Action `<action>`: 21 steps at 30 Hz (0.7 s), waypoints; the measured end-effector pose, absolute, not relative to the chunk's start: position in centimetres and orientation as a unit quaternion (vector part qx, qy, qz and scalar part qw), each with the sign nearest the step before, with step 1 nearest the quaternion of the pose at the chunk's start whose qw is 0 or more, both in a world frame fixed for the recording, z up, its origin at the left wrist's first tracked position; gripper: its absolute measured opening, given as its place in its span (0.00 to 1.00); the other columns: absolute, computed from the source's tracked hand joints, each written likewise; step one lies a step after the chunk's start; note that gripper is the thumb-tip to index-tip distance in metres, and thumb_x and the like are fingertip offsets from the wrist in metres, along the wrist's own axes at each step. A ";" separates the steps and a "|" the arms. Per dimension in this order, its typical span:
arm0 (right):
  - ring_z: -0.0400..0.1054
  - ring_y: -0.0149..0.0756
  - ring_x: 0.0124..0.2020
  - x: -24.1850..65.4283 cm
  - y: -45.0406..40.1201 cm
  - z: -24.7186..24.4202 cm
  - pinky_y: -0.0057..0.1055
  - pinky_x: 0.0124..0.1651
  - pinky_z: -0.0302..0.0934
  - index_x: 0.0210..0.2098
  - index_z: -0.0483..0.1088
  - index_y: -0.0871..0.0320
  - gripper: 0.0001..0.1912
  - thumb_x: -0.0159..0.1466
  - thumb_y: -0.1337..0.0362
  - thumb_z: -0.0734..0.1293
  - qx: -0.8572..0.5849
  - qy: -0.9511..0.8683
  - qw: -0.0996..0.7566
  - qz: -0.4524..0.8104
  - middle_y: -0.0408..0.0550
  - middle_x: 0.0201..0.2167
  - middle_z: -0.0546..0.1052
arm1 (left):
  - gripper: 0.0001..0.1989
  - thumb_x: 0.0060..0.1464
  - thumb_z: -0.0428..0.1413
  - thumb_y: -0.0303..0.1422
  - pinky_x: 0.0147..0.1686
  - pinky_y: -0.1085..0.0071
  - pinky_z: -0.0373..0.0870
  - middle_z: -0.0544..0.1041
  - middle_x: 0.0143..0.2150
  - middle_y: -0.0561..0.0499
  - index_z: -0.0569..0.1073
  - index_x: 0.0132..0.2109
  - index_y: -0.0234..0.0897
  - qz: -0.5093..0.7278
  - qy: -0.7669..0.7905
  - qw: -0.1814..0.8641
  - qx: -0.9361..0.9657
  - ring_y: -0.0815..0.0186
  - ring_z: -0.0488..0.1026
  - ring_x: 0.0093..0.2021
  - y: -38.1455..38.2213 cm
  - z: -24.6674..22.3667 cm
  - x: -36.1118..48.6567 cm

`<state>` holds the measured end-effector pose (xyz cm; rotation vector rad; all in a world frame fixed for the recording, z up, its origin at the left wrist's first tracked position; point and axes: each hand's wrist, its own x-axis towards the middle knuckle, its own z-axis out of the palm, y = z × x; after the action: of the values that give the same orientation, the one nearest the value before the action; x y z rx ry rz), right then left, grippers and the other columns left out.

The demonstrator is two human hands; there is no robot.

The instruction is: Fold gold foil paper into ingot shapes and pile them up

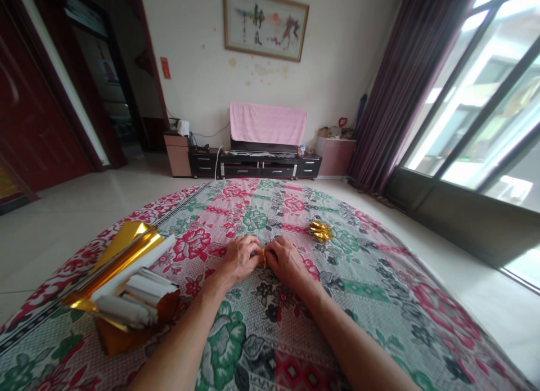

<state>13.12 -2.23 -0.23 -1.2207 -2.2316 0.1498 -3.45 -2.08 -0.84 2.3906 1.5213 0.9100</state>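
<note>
Both hands meet at the middle of the cloth-covered table, fingertips pinched around a small gold foil piece [264, 258]. My left hand [242, 258] grips it from the left, and my right hand [287, 261] from the right. Most of the piece is hidden by the fingers, so its shape cannot be made out. Beyond my right hand, a small heap of gold foil pieces [321, 231] lies on the cloth. To the left of my forearm are shiny gold foil sheets [143, 243], with white paper strips or rolls [126, 306] lying on them.
A floral tablecloth [367, 318] covers the rounded table. Past its far edge stand a low black TV cabinet [242, 170] and a screen under a pink cloth [268, 122]. Purple curtains [405, 70] and a window are on the right, a red door [37, 104] on the left.
</note>
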 end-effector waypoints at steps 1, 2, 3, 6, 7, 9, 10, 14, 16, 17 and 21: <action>0.61 0.31 0.35 13.1 -2.3 -0.2 0.26 0.40 0.54 0.32 0.68 0.59 0.06 0.62 0.67 0.60 -0.459 -0.838 0.291 0.054 0.46 0.32 0.66 | 0.05 0.47 0.55 0.29 0.46 0.65 0.62 0.73 0.41 0.50 0.76 0.31 0.39 0.305 0.510 0.087 0.799 0.64 0.68 0.42 -2.1 -0.8 -3.4; 0.61 0.31 0.35 13.1 -2.3 -0.2 0.26 0.40 0.54 0.32 0.68 0.59 0.06 0.62 0.67 0.60 -0.460 -0.838 0.289 0.051 0.46 0.32 0.66 | 0.05 0.47 0.55 0.29 0.46 0.65 0.62 0.73 0.41 0.50 0.76 0.31 0.39 0.305 0.511 0.090 0.799 0.64 0.68 0.42 -2.1 -0.8 -3.4; 0.61 0.31 0.35 13.0 -2.3 -0.1 0.26 0.40 0.54 0.31 0.68 0.59 0.06 0.62 0.67 0.60 -0.463 -0.837 0.287 0.048 0.46 0.32 0.66 | 0.05 0.46 0.55 0.29 0.46 0.65 0.62 0.73 0.41 0.50 0.76 0.31 0.39 0.305 0.511 0.094 0.799 0.64 0.68 0.42 -2.1 -0.8 -3.4; 0.61 0.31 0.34 12.8 -2.5 0.0 0.26 0.39 0.54 0.31 0.68 0.59 0.07 0.62 0.67 0.59 -0.474 -0.834 0.278 0.042 0.46 0.32 0.66 | 0.04 0.46 0.56 0.29 0.47 0.64 0.62 0.74 0.41 0.51 0.76 0.30 0.40 0.309 0.508 0.100 0.798 0.64 0.67 0.42 -1.9 -0.8 -3.5; 0.61 0.31 0.34 12.8 -2.5 0.1 0.26 0.39 0.54 0.31 0.68 0.59 0.07 0.62 0.68 0.59 -0.478 -0.833 0.275 0.040 0.46 0.32 0.66 | 0.04 0.45 0.56 0.30 0.47 0.64 0.62 0.74 0.41 0.51 0.76 0.30 0.40 0.311 0.506 0.101 0.798 0.64 0.67 0.42 -1.9 -0.9 -3.5; 0.61 0.31 0.34 12.7 -2.6 0.1 0.27 0.39 0.54 0.31 0.68 0.59 0.07 0.62 0.67 0.59 -0.485 -0.831 0.270 0.033 0.47 0.32 0.67 | 0.04 0.45 0.57 0.30 0.47 0.64 0.62 0.74 0.41 0.51 0.76 0.30 0.40 0.315 0.504 0.105 0.797 0.63 0.67 0.43 -1.8 -1.0 -3.6; 0.61 0.32 0.35 12.6 -2.6 0.2 0.27 0.39 0.54 0.31 0.68 0.58 0.07 0.62 0.68 0.59 -0.486 -0.831 0.268 0.030 0.47 0.33 0.67 | 0.04 0.45 0.57 0.31 0.47 0.64 0.62 0.73 0.41 0.51 0.76 0.30 0.40 0.315 0.503 0.106 0.798 0.63 0.67 0.43 -1.8 -1.1 -3.6; 0.61 0.33 0.35 12.5 -2.6 0.1 0.28 0.40 0.54 0.32 0.68 0.58 0.07 0.62 0.68 0.59 -0.493 -0.828 0.266 0.020 0.48 0.33 0.67 | 0.04 0.44 0.57 0.32 0.47 0.64 0.62 0.73 0.42 0.51 0.76 0.30 0.40 0.310 0.501 0.108 0.801 0.63 0.67 0.43 -1.8 -1.1 -3.7; 0.61 0.33 0.35 12.4 -2.6 0.0 0.28 0.39 0.54 0.32 0.68 0.58 0.07 0.62 0.69 0.58 -0.496 -0.827 0.266 0.017 0.49 0.33 0.67 | 0.03 0.44 0.58 0.32 0.47 0.65 0.62 0.73 0.42 0.51 0.76 0.30 0.40 0.305 0.504 0.104 0.801 0.63 0.67 0.43 -1.8 -1.0 -3.7; 0.61 0.33 0.35 12.4 -2.5 -0.1 0.28 0.39 0.54 0.32 0.68 0.58 0.07 0.62 0.69 0.58 -0.497 -0.826 0.266 0.015 0.49 0.33 0.67 | 0.03 0.44 0.58 0.32 0.47 0.65 0.62 0.73 0.42 0.51 0.76 0.30 0.40 0.303 0.506 0.100 0.801 0.63 0.67 0.43 -1.8 -1.0 -3.6; 0.61 0.33 0.35 12.3 -2.5 -0.1 0.28 0.40 0.54 0.31 0.67 0.58 0.07 0.62 0.68 0.58 -0.496 -0.826 0.267 0.008 0.49 0.33 0.67 | 0.03 0.44 0.58 0.32 0.47 0.65 0.62 0.73 0.42 0.50 0.75 0.30 0.39 0.290 0.505 0.087 0.808 0.63 0.68 0.43 -2.1 -0.7 -3.5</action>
<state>12.32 -2.55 -0.13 -1.3387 -2.2297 0.0228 -3.51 -2.08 -0.67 2.4064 1.5045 0.8637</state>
